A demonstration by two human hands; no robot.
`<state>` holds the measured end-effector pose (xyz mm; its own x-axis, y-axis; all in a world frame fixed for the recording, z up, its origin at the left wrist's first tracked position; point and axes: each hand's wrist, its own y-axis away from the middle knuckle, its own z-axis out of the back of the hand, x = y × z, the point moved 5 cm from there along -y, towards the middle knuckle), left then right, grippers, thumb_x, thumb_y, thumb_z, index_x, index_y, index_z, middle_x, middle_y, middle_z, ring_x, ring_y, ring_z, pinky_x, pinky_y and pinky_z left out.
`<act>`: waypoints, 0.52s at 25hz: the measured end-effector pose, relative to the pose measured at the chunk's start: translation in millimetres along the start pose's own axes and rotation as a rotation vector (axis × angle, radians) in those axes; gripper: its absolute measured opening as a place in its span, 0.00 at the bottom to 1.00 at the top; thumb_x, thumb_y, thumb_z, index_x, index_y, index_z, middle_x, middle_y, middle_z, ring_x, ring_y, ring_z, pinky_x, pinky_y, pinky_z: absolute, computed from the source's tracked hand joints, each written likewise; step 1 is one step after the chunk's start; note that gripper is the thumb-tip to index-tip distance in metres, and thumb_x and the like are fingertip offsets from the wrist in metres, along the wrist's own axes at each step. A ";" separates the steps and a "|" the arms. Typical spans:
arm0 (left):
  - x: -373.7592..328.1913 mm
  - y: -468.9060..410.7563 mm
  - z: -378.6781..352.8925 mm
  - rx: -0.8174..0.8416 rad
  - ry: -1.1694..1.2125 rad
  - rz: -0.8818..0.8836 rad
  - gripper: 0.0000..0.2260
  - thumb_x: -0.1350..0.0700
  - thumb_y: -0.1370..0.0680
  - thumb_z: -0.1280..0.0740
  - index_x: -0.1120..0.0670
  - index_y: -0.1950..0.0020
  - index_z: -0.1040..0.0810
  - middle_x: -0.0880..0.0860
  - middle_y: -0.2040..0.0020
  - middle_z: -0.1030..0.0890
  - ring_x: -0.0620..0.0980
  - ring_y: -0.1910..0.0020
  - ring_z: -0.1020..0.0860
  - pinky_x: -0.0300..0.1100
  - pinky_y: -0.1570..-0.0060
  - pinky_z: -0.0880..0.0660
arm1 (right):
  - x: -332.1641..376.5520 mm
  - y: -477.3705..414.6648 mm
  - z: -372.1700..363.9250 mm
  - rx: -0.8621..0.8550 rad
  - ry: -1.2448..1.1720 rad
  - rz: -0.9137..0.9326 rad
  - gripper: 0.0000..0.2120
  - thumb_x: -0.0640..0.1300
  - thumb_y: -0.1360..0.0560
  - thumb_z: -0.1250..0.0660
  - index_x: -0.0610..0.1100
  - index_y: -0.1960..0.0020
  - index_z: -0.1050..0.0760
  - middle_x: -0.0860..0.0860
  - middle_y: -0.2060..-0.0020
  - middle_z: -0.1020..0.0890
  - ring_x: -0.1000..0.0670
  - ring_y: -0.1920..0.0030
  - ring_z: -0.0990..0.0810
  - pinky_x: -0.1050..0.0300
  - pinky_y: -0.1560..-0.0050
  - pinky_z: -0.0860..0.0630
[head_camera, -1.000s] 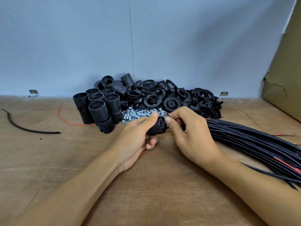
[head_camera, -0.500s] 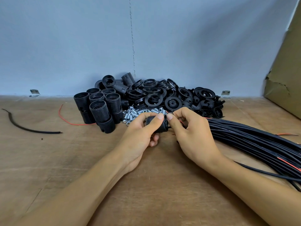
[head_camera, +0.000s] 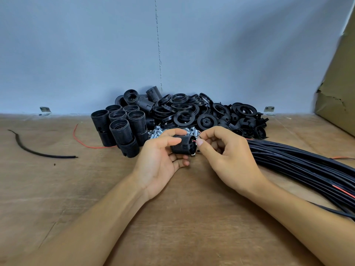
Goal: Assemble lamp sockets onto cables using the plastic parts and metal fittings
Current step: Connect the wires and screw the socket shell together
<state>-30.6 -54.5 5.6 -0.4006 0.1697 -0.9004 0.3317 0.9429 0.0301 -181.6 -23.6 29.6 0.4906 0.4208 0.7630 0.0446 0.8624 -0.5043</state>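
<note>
My left hand (head_camera: 160,162) grips a black threaded lamp socket (head_camera: 183,146) on its side, open end turned right. My right hand (head_camera: 226,156) pinches a thin red wire (head_camera: 196,140) at the socket's end; the cable behind runs into my palm, hidden. Behind the hands lies a small heap of silver metal fittings (head_camera: 156,132). Upright black socket barrels (head_camera: 123,129) stand to the left, and a pile of black plastic rings and caps (head_camera: 207,116) sits at the back. A thick bundle of black cables (head_camera: 303,166) fans out to the right.
A loose black cable scrap (head_camera: 38,151) and a stray red wire (head_camera: 84,144) lie on the wooden table (head_camera: 182,217) at left. Brown cardboard (head_camera: 342,89) leans at the far right. The blue wall (head_camera: 96,54) closes the back.
Both hands have drawn slightly toward me with the socket. The socket has turned so that its end faces right, and my right fingers have shifted to the wire at that end.
</note>
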 end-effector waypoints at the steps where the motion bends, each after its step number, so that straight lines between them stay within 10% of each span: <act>1: 0.2 -0.1 0.2 -0.006 0.004 -0.003 0.10 0.61 0.23 0.40 0.56 0.47 0.21 0.56 0.59 0.19 0.50 0.66 0.23 0.42 0.64 0.24 | 0.9 0.1 -0.2 0.001 0.012 0.017 0.02 0.41 0.23 0.29 0.47 0.54 0.20 0.54 0.65 0.20 0.58 0.66 0.26 0.67 0.62 0.30; 13: 5.7 -3.9 4.8 -0.006 0.037 -0.006 0.11 0.58 0.29 0.29 0.56 0.48 0.14 0.57 0.50 0.14 0.49 0.56 0.16 0.40 0.59 0.19 | 3.8 0.4 1.4 -0.012 0.083 0.070 0.02 0.41 0.21 0.32 0.44 0.52 0.20 0.53 0.61 0.21 0.53 0.60 0.25 0.65 0.60 0.29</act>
<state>-30.0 -58.6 -1.8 -0.4338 0.1744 -0.8840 0.3239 0.9457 0.0277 -180.9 -21.2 32.8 0.5634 0.4549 0.6897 0.0175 0.8280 -0.5605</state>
